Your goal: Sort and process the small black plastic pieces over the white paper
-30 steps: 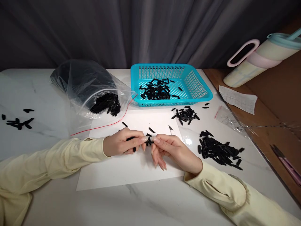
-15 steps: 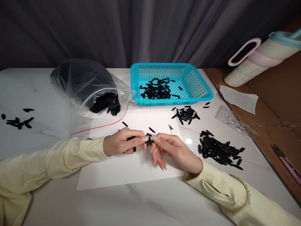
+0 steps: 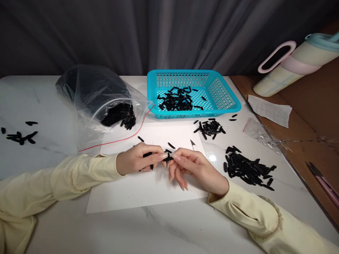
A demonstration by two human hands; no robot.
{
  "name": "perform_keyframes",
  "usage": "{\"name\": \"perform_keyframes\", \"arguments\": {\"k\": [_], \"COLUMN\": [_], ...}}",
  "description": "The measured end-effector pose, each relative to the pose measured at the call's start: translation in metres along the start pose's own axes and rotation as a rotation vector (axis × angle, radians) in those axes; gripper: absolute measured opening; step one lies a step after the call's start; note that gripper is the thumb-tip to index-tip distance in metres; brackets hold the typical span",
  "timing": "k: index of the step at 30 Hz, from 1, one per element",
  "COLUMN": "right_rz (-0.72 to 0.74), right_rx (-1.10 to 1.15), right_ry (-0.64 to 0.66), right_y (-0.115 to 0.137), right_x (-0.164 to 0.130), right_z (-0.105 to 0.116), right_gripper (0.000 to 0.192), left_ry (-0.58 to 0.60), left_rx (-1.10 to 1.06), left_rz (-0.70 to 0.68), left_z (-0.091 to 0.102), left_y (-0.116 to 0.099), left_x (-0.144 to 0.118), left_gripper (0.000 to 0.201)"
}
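Note:
Above a white sheet of paper (image 3: 124, 197), my left hand (image 3: 144, 157) and my right hand (image 3: 192, 165) meet fingertip to fingertip. Between their thumbs and forefingers is a small black strip (image 3: 167, 158), pinched from both sides. More black strips show beneath and behind my left hand, partly hidden by its fingers. One loose black strip (image 3: 171, 145) lies on the paper just beyond the hands. To its right rests a craft knife (image 3: 194, 145) with its blade pointing away; my right hand hides part of the handle.
A turquoise basket (image 3: 233, 106) at the back holds many black strips. Left of it lies a clear zip bag (image 3: 87, 116) of them. Strip piles (image 3: 249, 167) lie right and far left. A tumbler (image 3: 293, 67), a paper slip (image 3: 270, 109) and pink-handled tweezers (image 3: 323, 181) are at right.
Both hands stay almost in place, still pinching the black strip. The right hand's lower fingers have curled slightly leftward. The whole view has shifted a little.

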State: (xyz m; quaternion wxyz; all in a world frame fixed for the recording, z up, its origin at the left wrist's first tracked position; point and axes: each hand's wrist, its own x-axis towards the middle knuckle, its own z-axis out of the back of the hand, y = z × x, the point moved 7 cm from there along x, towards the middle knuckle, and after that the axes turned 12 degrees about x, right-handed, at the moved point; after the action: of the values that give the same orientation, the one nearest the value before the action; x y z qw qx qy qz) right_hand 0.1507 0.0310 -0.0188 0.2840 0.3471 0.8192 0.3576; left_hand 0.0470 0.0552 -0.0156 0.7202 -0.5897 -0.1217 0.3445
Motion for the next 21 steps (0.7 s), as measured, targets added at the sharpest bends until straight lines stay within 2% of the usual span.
{"name": "perform_keyframes", "arguments": {"k": [11,16,21], "right_rz": [0.045,0.058,0.059], "right_rx": [0.034,0.036,0.040], "right_ry": [0.016,0.009,0.023], "right_y": [-0.0015,-0.0014,-0.0020], "right_x": [-0.0007,-0.0007,-0.0005], "right_z": [0.0028,0.0043,0.0041], "right_gripper": [0.019,0.015,0.014], "left_ry": [-0.012,0.022,0.005], "left_rx": [-0.112,-0.082,-0.050], "left_rz": [0.091,0.060,0.057], "left_z": [0.0001,-0.0008,0.0009], "left_y": [0.0020,0.0022,0.0031], "left_x": [-0.0008,0.0005,0.0005], "left_gripper": [0.035,0.037,0.037]}}
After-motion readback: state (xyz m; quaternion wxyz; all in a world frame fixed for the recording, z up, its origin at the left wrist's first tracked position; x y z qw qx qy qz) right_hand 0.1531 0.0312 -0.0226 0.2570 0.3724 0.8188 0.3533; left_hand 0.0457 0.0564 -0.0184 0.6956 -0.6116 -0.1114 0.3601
